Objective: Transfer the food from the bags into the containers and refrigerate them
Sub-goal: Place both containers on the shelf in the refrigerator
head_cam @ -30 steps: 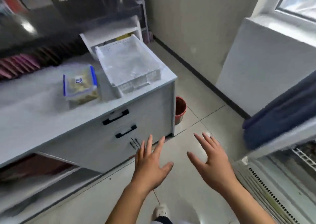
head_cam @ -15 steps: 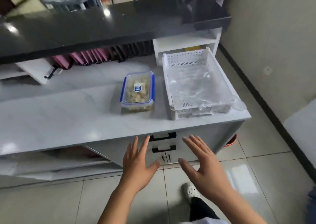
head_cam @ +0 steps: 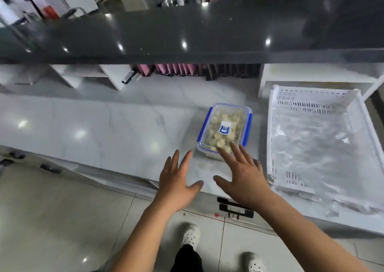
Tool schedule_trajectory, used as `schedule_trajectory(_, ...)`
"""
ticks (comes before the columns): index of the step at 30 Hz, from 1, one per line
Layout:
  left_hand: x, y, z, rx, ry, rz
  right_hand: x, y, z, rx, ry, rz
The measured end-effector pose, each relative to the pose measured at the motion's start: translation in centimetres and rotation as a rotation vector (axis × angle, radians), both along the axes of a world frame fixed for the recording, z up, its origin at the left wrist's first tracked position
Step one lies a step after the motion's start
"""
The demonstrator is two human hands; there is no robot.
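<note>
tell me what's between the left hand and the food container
Nothing: the head view shows only bare white counter between the left hand and the food container; the right hand reaches in beside that stretch.

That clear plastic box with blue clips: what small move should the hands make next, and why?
Probably close both hands on the lidded clear plastic box with blue clips, by its long sides. It is already filled, and the open left hand and right hand hover at its near end.
</note>
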State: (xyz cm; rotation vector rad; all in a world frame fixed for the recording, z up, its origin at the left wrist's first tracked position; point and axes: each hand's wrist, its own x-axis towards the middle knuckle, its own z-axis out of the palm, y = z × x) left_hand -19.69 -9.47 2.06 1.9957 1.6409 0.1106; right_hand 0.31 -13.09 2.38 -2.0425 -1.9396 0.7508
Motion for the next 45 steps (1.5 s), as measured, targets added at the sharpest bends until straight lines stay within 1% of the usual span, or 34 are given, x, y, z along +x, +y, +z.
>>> schedule_trajectory(3, -0.2, 3.5, -1.9, -0.024, -0.098, -0.027, -0.6, 3.7, -1.2, 0.001, -0.036, -0.117)
schedule_trajectory(6, -0.7, 6.7, -4.1, -0.013, -0.170, -0.111, -1.1, 6.8, -2.7, -0.038, -0.081, -0.297)
schedule_trajectory(8, -1.0, 8.2, -5.0, -0.042, -0.214, -0.175, -1.8, 7.7, -3.7, -0.071, -0.081, -0.376)
schedule_trajectory(10, -1.4, 9.6, -5.4, -0.078, -0.273, -0.231, -2.9, 7.9, -4.5, -0.052, -0.092, -0.434)
schedule_trajectory(14, -1.4, 12.6, -5.7, -0.124, -0.324, -0.300, -4.6, 7.3, -5.4, -0.009, -0.152, -0.488)
schedule_trajectory(18, -1.3, 14.3, -4.9, -0.135, -0.398, -0.356, -6.8, 6.2, -5.5, -0.029, -0.171, -0.530)
schedule_trajectory(22, -2.4, 14.2, -5.0, -0.222, -0.508, -0.367, -11.1, 4.4, -5.6, -0.069, -0.138, -0.600)
schedule_trajectory(25, -4.5, 13.2, -5.6, -0.337, -0.581, -0.344, -14.3, 2.8, -5.3, -0.041, -0.080, -0.657)
schedule_trajectory(27, -6.1, 12.4, -6.0, -0.375, -0.636, -0.318, -16.1, 1.6, -5.2, -0.010, -0.038, -0.660)
schedule_trajectory(30, -8.2, 11.5, -6.1, -0.445, -0.693, -0.289, -17.9, -0.2, -5.0, 0.118, 0.118, -0.708)
schedule_trajectory(33, -9.8, 11.1, -5.9, -0.514, -0.706, -0.260, -18.4, -1.4, -4.5, 0.291, 0.357, -0.944)
schedule_trajectory(35, -10.4, 11.0, -6.0, -0.533, -0.693, -0.258, -17.9, -1.8, -4.3, 0.294, 0.622, -1.100)
schedule_trajectory(37, -10.6, 10.8, -6.1, -0.542, -0.682, -0.246, -17.2, -2.0, -4.3, 0.240, 0.931, -1.136)
schedule_trajectory(38, -10.6, 10.7, -6.1, -0.546, -0.693, -0.231, -16.9, -2.0, -4.3, 0.228, 1.015, -1.143)
schedule_trajectory(43, -10.0, 9.8, -4.8, -0.591, -0.776, -0.151, -16.4, -2.4, -4.1, 0.258, 1.164, -1.182)
schedule_trajectory(45, -9.9, 9.5, -3.7, -0.598, -0.810, -0.128, -16.0, -3.0, -3.5, 0.269, 1.167, -1.146)
